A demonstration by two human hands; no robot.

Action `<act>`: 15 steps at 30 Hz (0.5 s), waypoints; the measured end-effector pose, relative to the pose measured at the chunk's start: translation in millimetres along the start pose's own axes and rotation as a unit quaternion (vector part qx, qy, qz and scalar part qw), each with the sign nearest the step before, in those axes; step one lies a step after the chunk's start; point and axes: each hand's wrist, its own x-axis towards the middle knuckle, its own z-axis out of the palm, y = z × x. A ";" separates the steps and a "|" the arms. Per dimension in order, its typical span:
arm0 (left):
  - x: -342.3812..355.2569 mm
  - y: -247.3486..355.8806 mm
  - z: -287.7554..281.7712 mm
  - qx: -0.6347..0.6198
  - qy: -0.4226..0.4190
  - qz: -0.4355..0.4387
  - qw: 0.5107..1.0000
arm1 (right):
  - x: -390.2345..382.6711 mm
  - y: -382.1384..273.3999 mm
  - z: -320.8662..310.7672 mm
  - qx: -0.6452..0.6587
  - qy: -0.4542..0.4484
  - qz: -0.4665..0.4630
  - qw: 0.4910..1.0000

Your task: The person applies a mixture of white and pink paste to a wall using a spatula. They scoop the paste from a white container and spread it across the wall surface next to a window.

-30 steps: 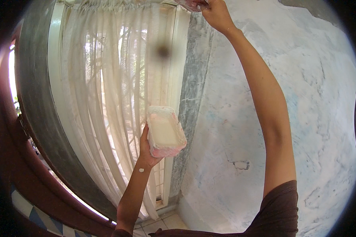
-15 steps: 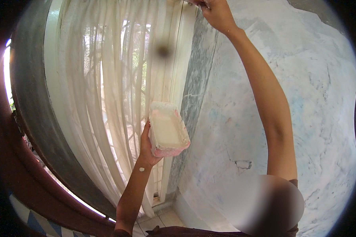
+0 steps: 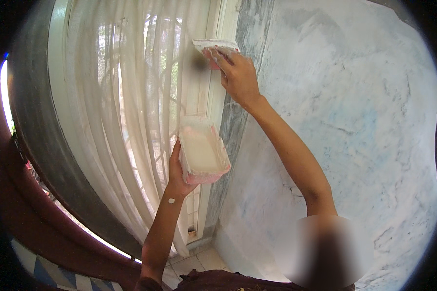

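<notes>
My left hand (image 3: pixel 180 170) grips a rectangular plastic tub (image 3: pixel 205 151) by its left side and underneath. Inside lies a pale cream, smooth paste or paint, and the rim and pink outer wall are smeared with white. Above and to the right of the tub, my right hand (image 3: pixel 240 77) is closed on a wide putty knife (image 3: pixel 216 46) with a pinkish grip and a whitish, coated straight edge. The blade is up beside the window frame and the grey strip of wall; whether it touches them I cannot tell. A white spot sits on my left wrist.
A sheer white curtain (image 3: pixel 126 106) hangs over the window at left. The patchy white and blue-grey wall (image 3: pixel 364 136) fills the right, with a darker grey strip (image 3: pixel 232 128) beside the window frame. Floor tiles (image 3: pixel 199 262) show below.
My right hand has come down and left from the top edge, bringing the putty knife into view. The tub in my left hand has shifted slightly up and left.
</notes>
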 end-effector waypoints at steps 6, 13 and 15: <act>-4.4 -2.1 -3.2 -0.025 0.011 -0.012 1.000 | -52.1 -29.2 3.5 0.012 -0.053 0.016 0.998; -8.1 -5.7 0.3 -0.046 0.029 -0.023 0.998 | -50.1 -20.4 -22.1 0.095 -0.009 0.029 0.995; -8.2 -6.6 2.6 -0.036 0.033 -0.022 0.999 | -19.4 10.4 -36.4 0.067 0.104 0.058 0.991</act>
